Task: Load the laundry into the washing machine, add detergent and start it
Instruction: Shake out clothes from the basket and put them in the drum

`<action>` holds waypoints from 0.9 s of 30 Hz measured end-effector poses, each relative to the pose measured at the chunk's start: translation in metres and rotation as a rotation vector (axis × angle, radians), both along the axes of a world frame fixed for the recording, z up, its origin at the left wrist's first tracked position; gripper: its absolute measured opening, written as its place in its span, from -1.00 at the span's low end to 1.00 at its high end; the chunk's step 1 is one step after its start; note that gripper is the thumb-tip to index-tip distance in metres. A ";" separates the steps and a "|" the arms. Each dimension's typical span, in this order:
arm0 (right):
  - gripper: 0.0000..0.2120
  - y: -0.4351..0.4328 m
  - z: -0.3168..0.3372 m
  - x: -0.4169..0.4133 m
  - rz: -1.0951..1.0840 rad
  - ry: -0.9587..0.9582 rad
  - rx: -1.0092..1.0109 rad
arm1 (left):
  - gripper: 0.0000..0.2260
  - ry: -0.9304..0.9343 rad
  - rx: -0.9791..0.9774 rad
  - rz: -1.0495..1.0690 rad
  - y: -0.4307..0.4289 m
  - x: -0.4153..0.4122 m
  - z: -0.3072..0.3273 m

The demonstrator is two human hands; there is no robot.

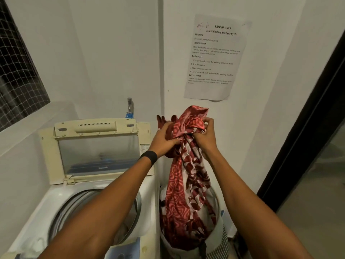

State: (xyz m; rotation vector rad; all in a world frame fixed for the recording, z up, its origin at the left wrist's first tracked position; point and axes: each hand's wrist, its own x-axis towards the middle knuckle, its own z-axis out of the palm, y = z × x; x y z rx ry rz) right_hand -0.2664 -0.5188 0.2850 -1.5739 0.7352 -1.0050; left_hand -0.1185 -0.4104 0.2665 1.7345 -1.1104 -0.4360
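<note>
Both my hands are closed on one red and white patterned cloth (179,184), a little right of the middle of the frame. My left hand (166,136) has its fingers bent onto the bunched top of the fabric. My right hand (205,133) clutches the same bunch from the other side, fingers curled tight. A black wristband (149,157) sits on my left wrist.

The cloth hangs down long from my hands, and its lower part is inside the round white laundry basket (222,227) at the lower middle of the frame.

Just beside the basket, at the lower left, stands the white top-loading washing machine (37,217). Its cream lid with a glass window (50,146) stands upright, open. The round drum opening (78,202) shows under my left forearm; what is inside it is too blurred to tell.

The walls are white. A printed paper sheet (214,57) hangs on the wall at the upper right of centre. A metal tap (130,105) is on the wall above the lid. A window covered with mesh (16,62) is at the upper left, and a dark door frame (308,128) runs along the right edge.
</note>
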 end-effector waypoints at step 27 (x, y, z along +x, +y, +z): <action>-0.61 0.028 -0.133 -0.031 0.114 0.539 -0.048 | -0.43 0.205 -0.102 0.226 -0.003 -0.009 0.020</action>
